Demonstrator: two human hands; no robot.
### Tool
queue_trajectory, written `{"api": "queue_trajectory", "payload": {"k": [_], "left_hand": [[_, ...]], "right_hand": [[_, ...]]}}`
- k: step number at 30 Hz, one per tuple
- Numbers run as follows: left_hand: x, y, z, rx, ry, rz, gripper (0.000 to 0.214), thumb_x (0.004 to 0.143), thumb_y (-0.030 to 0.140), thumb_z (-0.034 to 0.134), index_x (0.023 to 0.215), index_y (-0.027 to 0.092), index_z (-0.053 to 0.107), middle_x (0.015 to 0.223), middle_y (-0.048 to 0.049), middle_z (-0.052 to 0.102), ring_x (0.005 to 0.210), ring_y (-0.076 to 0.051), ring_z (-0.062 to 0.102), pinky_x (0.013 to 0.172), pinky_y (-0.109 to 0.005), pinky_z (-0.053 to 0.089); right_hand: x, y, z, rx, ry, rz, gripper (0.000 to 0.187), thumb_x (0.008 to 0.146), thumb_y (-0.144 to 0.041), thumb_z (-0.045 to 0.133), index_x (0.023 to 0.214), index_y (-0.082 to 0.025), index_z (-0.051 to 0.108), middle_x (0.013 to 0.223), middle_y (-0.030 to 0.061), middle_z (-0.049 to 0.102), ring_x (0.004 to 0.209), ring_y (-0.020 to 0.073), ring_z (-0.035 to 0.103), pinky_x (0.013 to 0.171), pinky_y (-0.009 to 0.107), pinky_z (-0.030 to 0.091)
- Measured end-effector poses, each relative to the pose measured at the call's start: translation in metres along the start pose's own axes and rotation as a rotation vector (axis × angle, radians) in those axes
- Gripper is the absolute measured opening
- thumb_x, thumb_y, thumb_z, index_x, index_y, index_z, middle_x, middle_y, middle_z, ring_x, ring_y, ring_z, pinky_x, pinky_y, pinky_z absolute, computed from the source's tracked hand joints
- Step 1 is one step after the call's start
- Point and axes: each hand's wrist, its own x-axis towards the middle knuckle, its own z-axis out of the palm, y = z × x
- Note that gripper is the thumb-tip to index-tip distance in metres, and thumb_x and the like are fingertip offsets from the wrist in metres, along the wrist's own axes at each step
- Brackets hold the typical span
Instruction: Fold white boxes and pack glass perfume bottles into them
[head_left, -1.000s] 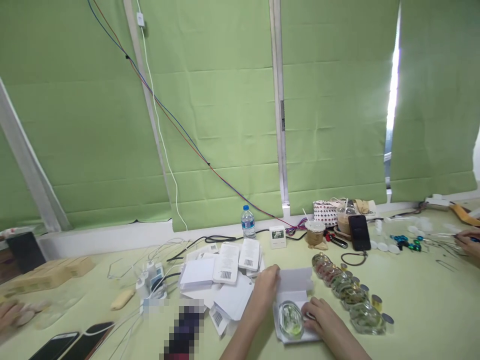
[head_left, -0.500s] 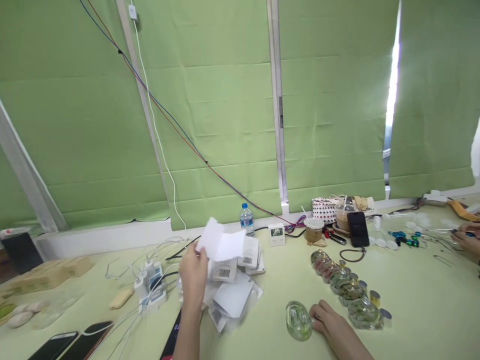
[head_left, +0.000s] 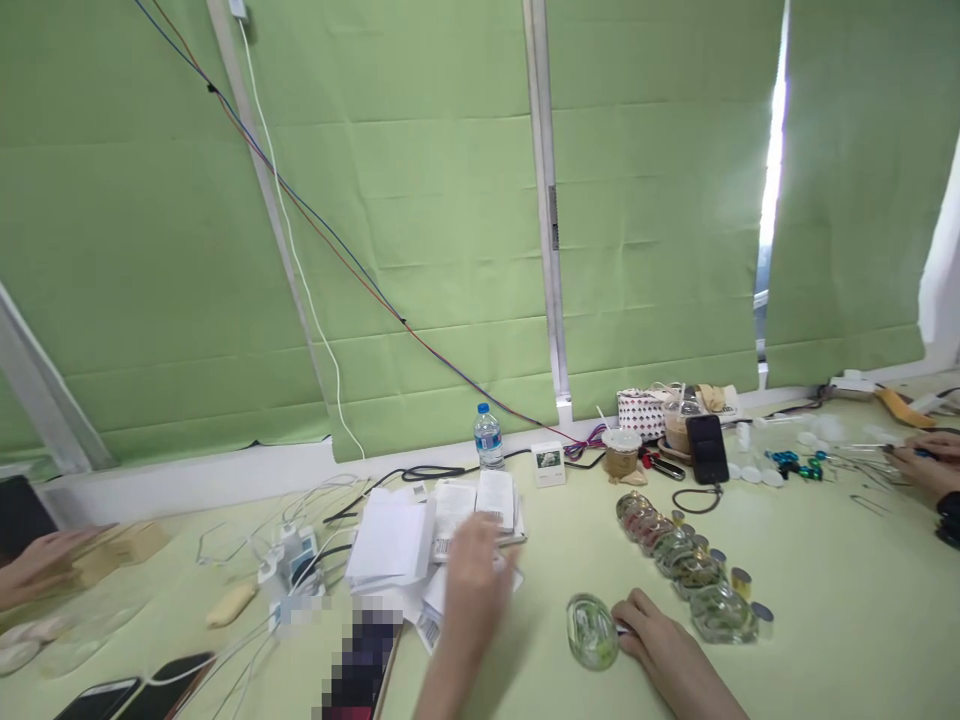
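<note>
My right hand (head_left: 664, 640) rests low on the table, its fingers closed round the neck end of a clear glass bottle (head_left: 592, 630) with green contents, which lies on its side. My left hand (head_left: 476, 580) is blurred by motion over a loose pile of white papers (head_left: 439, 600), and its fingers cannot be made out. A folded white sheet (head_left: 394, 535) lies on the left part of the pile. Small white packets with barcodes (head_left: 454, 505) lie behind my left hand. Right of my right hand, several similar glass bottles (head_left: 724, 615) lie in a slanting row beside their caps.
Phones (head_left: 360, 655) and white cables (head_left: 247, 640) are at the front left, near a power strip (head_left: 292, 560). A water bottle (head_left: 487, 440) and an iced drink (head_left: 621, 458) stand at the back. Other people's hands (head_left: 926, 465) work at both ends.
My left hand has let go of the folded white sheet, now on the pile, and has moved right. My right hand stays on the bottle. Another person's hand has appeared at far left.
</note>
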Motion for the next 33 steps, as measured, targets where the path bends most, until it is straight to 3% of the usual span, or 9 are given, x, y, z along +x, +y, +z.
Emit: {"api": "queue_trajectory", "payload": {"k": [2,4,8,11,18,22,25,28,33], "left_hand": [[-0.011,0.031,0.021,-0.165,-0.38,0.2,0.057,0.082,0.045,0.061,0.132,0.024,0.045,0.136,-0.0112,0.052,0.13,-0.03,0.043,0.11,-0.045,0.033],[-0.018,0.052,0.04,-0.263,-0.61,0.269,0.091,0.064,0.054,0.076,0.14,0.023,0.036,0.142,-0.0127,0.046,0.132,-0.034,0.038,0.112,-0.048,0.029],[-0.018,0.061,0.059,-0.289,-0.798,0.171,0.078,0.062,0.044,0.077,0.131,0.024,0.047,0.124,-0.0102,0.058,0.112,-0.032,0.055,0.097,-0.043,0.045],[-0.016,0.059,0.058,-0.303,-0.819,0.127,0.067,0.06,0.04,0.077,0.121,0.026,0.054,0.115,-0.0065,0.059,0.104,-0.029,0.058,0.089,-0.038,0.048],[-0.017,0.053,0.049,-0.416,-0.756,0.072,0.077,0.059,0.029,0.076,0.13,0.029,0.047,0.118,-0.0042,0.051,0.109,-0.025,0.053,0.093,-0.031,0.044],[-0.014,0.049,0.05,-0.499,-0.67,-0.059,0.068,0.059,0.025,0.075,0.123,0.024,0.052,0.112,-0.0033,0.048,0.1,-0.021,0.056,0.088,-0.026,0.045],[-0.015,0.054,0.049,-0.496,-0.587,-0.172,0.049,0.062,0.027,0.072,0.106,0.022,0.052,0.108,-0.0029,0.048,0.09,-0.019,0.058,0.083,-0.027,0.046],[-0.018,0.059,0.049,-0.374,-0.566,-0.29,0.049,0.062,0.031,0.072,0.103,0.02,0.046,0.108,-0.0067,0.051,0.093,-0.025,0.057,0.083,-0.033,0.045],[-0.018,0.06,0.047,-0.27,-0.65,-0.324,0.04,0.07,0.022,0.062,0.106,0.02,0.043,0.105,-0.0079,0.058,0.093,-0.026,0.057,0.08,-0.034,0.042]], "right_hand": [[0.0,-0.001,0.0,-0.024,-0.009,0.01,0.025,0.087,-0.014,0.041,0.094,-0.027,0.06,0.097,0.0004,0.059,0.08,0.0153,0.065,0.068,0.021,0.042],[0.001,-0.001,0.0,-0.045,-0.028,0.013,0.025,0.087,-0.013,0.041,0.094,-0.027,0.06,0.098,0.0008,0.058,0.081,0.0156,0.065,0.067,0.021,0.042],[0.003,0.0,-0.002,-0.026,-0.042,-0.004,0.025,0.087,-0.013,0.04,0.094,-0.027,0.06,0.097,0.0002,0.057,0.081,0.0149,0.065,0.07,0.021,0.042],[0.004,0.0,-0.007,0.069,-0.05,-0.029,0.024,0.088,-0.016,0.04,0.092,-0.026,0.061,0.094,0.0,0.057,0.083,0.0148,0.064,0.073,0.021,0.042],[0.003,0.005,-0.022,0.305,-0.049,-0.021,0.029,0.091,-0.032,0.037,0.079,-0.021,0.061,0.083,0.0024,0.065,0.083,0.02,0.062,0.076,0.027,0.046],[0.0,0.013,-0.012,0.57,0.01,0.058,0.02,0.086,-0.036,0.042,0.086,-0.022,0.055,0.073,-0.0011,0.062,0.063,0.0157,0.063,0.061,0.025,0.049],[-0.006,0.016,0.003,0.697,0.031,0.137,0.019,0.081,-0.04,0.046,0.087,-0.022,0.049,0.054,-0.0063,0.056,0.044,0.0125,0.056,0.046,0.021,0.043],[-0.017,0.02,0.009,0.585,0.03,0.205,0.023,0.08,-0.041,0.047,0.09,-0.022,0.054,0.041,-0.0099,0.046,0.033,0.0118,0.046,0.037,0.019,0.033],[-0.045,0.034,0.0,0.29,0.246,0.132,0.021,0.076,-0.037,0.054,0.088,-0.023,0.065,0.06,-0.0022,0.063,0.056,0.0166,0.062,0.06,0.023,0.048]]}}
